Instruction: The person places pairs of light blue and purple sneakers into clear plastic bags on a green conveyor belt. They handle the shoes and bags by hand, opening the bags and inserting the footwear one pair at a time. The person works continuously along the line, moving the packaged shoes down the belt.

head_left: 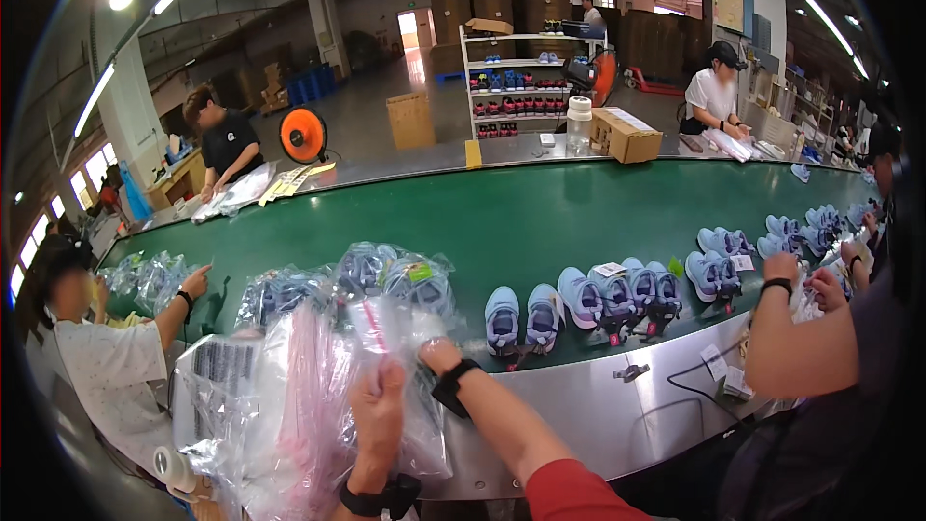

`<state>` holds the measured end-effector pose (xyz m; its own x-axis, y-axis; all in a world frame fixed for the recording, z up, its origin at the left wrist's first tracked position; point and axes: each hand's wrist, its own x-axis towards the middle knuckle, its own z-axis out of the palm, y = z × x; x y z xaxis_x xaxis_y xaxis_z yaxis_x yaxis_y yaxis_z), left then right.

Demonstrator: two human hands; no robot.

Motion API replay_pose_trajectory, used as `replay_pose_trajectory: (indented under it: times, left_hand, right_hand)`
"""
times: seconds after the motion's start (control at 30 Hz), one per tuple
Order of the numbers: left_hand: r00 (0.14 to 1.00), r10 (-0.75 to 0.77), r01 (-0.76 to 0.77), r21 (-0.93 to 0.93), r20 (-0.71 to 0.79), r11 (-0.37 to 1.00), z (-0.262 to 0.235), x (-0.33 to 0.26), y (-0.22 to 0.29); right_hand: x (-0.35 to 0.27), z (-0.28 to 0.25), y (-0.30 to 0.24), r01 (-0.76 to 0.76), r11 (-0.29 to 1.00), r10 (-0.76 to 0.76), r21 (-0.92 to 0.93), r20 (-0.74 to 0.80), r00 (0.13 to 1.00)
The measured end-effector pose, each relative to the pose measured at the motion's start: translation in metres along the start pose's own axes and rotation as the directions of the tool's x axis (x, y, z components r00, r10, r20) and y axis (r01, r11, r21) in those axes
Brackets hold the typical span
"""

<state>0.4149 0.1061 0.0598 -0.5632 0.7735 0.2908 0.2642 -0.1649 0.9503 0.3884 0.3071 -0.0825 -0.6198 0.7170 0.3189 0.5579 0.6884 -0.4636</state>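
Note:
My left hand is closed round the edge of a clear plastic bag with a red strip, holding it up. Beside it, my right hand reaches to the bag's right side; its fingers are blurred and partly covered by clear film. A thick stack of clear plastic bags, some with pink edges, lies under and left of my left hand. Just beyond my hands, bagged light-blue shoes rest on the green belt. Right of my right hand stands an unbagged pair of light-blue sneakers.
More light-blue sneakers line the green conveyor belt to the right. A metal ledge runs along its near side. Co-workers sit close by at left and right. Across the belt stand a cardboard box and a shoe rack.

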Motion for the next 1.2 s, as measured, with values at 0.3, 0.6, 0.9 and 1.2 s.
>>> replay_pose_trajectory:
  times: [0.3, 0.6, 0.9, 1.2]
  left_hand:
    - [0.953, -0.263, 0.162, -0.478, -0.153, 0.863, 0.01, -0.007, 0.008]
    - [0.975, -0.098, 0.022, -0.353, -0.2, 0.935, -0.018, -0.015, 0.016]
    - [0.952, 0.307, -0.306, -0.026, 0.02, 0.952, 0.018, -0.034, 0.051]
    - [0.885, 0.367, -0.447, 0.304, 0.285, 0.841, -0.024, -0.056, 0.053]
  right_hand:
    - [-0.135, -0.153, -0.024, -0.099, 0.493, -0.097, 0.865, 0.168, 0.981]
    - [-0.198, -0.226, -0.01, -0.107, 0.864, 0.22, 0.491, -0.177, 0.959]
    - [-0.194, -0.221, -0.066, 0.525, 0.844, -0.535, -0.112, -0.097, 0.839]
    - [-0.094, -0.155, -0.039, -0.22, 0.973, 0.192, 0.075, 0.271, 0.943]
